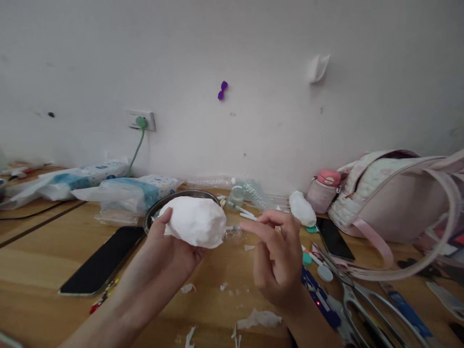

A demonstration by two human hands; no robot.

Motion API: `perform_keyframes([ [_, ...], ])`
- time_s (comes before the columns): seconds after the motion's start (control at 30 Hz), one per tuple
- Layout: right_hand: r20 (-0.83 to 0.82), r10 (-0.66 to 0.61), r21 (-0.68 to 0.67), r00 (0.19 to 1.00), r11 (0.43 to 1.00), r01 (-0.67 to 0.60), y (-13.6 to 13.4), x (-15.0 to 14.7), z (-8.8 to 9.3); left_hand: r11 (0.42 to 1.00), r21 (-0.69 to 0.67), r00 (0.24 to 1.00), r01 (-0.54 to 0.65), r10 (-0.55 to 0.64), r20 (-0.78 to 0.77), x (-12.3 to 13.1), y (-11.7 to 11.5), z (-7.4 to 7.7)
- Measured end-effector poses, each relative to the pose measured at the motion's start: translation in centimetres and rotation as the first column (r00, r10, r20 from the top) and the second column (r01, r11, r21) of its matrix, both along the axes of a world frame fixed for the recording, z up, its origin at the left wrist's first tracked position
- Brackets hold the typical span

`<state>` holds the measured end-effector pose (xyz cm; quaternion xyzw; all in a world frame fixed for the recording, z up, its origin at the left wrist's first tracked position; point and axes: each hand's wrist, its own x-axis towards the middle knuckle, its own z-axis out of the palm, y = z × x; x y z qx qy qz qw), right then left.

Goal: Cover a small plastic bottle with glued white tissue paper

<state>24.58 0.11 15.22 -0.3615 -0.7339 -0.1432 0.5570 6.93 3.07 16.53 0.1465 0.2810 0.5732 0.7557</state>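
Note:
My left hand is closed around a white, lumpy, paper-covered oval form, held above the wooden table. A clear bottle neck sticks out of its right end. My right hand hovers just right of that end, fingers curled and pinched together; whether anything is between them I cannot make out. A metal bowl sits right behind the white form. A second white lump lies further right by the wall.
Two dark phones lie flat on the table. Metal scissors, pens, caps and paper scraps crowd the right front. Tissue packs lie left, a pink bottle and pink bag right. A green plug sits in the wall socket.

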Motion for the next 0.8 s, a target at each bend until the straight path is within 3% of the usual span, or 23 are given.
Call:
perform_keyframes([
  [0.23, 0.3, -0.081, 0.201, 0.951, 0.979, 0.02, 0.3, 0.1, -0.7, 0.999, -0.008, 0.999, 0.035, -0.035, -0.035, -0.2, -0.1, -0.2],
  [0.53, 0.254, -0.117, 0.16, 0.96, 0.984, 0.078, 0.6, -0.9, -1.7, 0.996, -0.04, 0.997, 0.073, -0.073, 0.003, 0.0, 0.1, -0.1],
  [0.8, 0.237, -0.101, 0.098, 0.966, 0.992, 0.08, 0.4, -1.5, -1.7, 0.998, -0.059, 1.0, 0.023, -0.023, 0.006, 0.3, -0.2, -0.1],
])
